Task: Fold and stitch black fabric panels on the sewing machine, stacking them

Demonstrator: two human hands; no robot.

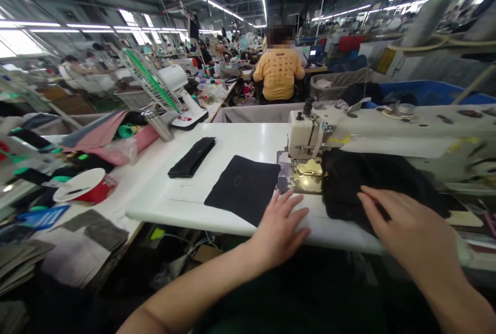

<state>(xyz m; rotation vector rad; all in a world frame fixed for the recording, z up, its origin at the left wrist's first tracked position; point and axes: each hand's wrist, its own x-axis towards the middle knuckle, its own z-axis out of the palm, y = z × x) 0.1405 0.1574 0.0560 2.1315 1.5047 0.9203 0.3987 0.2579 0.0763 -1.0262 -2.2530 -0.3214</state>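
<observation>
My left hand (282,228) is at the front edge of the white sewing table, fingers spread, beside the lower right corner of a flat black fabric panel (244,186). That panel carries a small pale rectangular mark and reaches the sewing machine's plate (308,175) on its right side. To the right of the needle lies a bunched black fabric piece (349,181). On it, my right hand (406,225) has thumb and forefinger tips brought together, pinching the cloth. The sewing machine (306,135) stands behind both pieces.
A stack of folded black pieces (192,158) lies on the table's left part. Further left are a fan (176,88), a steel flask (158,124), a red and white bowl (91,186) and thread cones (33,137). A person in yellow (279,73) sits ahead.
</observation>
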